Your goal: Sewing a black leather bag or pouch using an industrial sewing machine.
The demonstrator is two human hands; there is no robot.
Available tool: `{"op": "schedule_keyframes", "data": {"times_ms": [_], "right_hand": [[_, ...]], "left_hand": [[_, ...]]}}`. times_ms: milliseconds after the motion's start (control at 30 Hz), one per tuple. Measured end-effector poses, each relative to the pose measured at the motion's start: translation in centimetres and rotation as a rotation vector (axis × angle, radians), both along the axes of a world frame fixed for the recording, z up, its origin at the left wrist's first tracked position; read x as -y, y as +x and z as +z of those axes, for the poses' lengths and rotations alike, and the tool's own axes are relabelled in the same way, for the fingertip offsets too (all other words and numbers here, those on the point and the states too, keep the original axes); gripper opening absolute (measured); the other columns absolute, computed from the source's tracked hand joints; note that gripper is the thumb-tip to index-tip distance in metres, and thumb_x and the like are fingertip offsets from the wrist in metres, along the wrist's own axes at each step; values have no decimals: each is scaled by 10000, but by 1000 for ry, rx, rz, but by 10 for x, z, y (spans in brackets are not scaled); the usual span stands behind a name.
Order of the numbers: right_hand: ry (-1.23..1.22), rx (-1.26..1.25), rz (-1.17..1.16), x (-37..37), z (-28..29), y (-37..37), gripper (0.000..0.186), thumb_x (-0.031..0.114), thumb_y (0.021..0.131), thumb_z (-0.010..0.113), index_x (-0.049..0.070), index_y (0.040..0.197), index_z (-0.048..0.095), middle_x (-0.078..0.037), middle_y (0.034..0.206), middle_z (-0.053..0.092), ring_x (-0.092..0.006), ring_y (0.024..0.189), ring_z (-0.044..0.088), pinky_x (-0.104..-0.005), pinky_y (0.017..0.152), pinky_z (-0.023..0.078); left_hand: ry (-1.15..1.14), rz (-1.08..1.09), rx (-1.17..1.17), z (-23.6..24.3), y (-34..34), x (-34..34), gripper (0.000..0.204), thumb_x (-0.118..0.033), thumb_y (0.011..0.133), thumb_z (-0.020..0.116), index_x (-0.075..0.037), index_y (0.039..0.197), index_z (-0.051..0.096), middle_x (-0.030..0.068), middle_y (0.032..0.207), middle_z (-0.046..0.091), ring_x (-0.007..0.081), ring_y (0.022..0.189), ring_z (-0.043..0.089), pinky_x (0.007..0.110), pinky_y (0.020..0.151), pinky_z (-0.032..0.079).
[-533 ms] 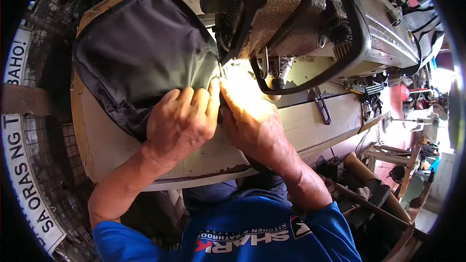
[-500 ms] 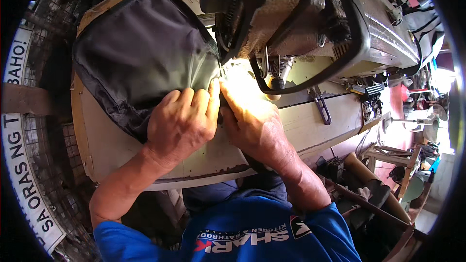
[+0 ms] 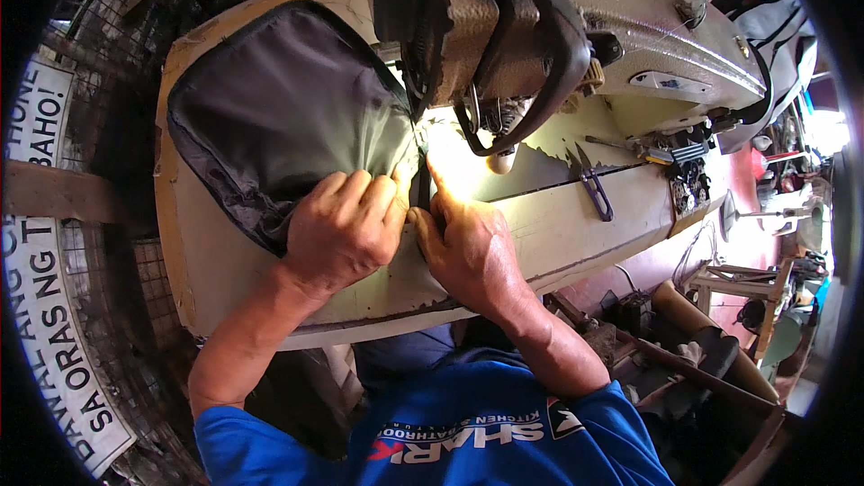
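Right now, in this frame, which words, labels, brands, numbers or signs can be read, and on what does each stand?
Wording is left uncopied.
White sign with bold black capitals: large, readable, partly covered.
Blue fabric shirt: white and red lettering, upside down, mostly readable.
Silver plate on the brown metal sewing machine: too small to read.
Black fabric piece: no lettering visible.

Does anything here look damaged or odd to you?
Mostly wear: by the scissors, the pale surface under the sewing machine has a ragged dark patch, as if coating had flaked off, and the table's front edge looks chipped. The black fabric piece under the left hand shows no obvious tear.
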State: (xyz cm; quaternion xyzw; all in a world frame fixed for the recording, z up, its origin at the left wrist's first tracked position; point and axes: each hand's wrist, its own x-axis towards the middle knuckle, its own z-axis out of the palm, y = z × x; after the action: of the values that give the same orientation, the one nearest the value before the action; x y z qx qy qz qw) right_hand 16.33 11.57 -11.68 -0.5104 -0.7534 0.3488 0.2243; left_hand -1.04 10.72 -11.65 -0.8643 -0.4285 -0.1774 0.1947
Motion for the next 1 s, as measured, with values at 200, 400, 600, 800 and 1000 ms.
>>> {"op": "schedule_keyframes", "data": {"times_ms": [200,400,600,800,1000], "right_hand": [[32,28,77,-1,-3,1,525,96,878,595,-16,1368,444,-213,745,627,-408,697,631,-477,604,486],[259,-34,169,-11,-11,2,502,91,871,584,-11,1347,464,-235,797,632,-420,753,641,-463,660,515],[128,-43,104,-5,3,2,245,99,845,620,-11,1057,565,-235,833,636,-412,761,636,-481,659,509],[-147,-61,32,-4,7,11,174,131,879,639,-33,916,595,-241,702,608,-444,698,611,-497,618,484],[1,-96,61,-4,9,5,237,85,850,634,-38,1036,555,-247,762,608,-455,743,607,-501,635,486]], "left_hand": [[28,37,-34,-6,13,7,75,-106,823,601,-44,794,631,14,676,431,157,611,461,302,546,385],[26,78,40,-6,15,12,99,-59,850,602,19,881,654,24,676,432,155,609,472,299,541,402],[-15,151,24,-5,17,12,207,-61,838,613,45,1008,662,23,688,440,153,625,499,296,555,430],[-41,75,67,-4,11,13,187,-70,794,620,31,945,662,28,691,442,160,619,492,298,544,425],[-34,43,109,-4,10,11,140,-59,771,624,17,886,649,32,699,456,164,629,507,298,554,443]]}}
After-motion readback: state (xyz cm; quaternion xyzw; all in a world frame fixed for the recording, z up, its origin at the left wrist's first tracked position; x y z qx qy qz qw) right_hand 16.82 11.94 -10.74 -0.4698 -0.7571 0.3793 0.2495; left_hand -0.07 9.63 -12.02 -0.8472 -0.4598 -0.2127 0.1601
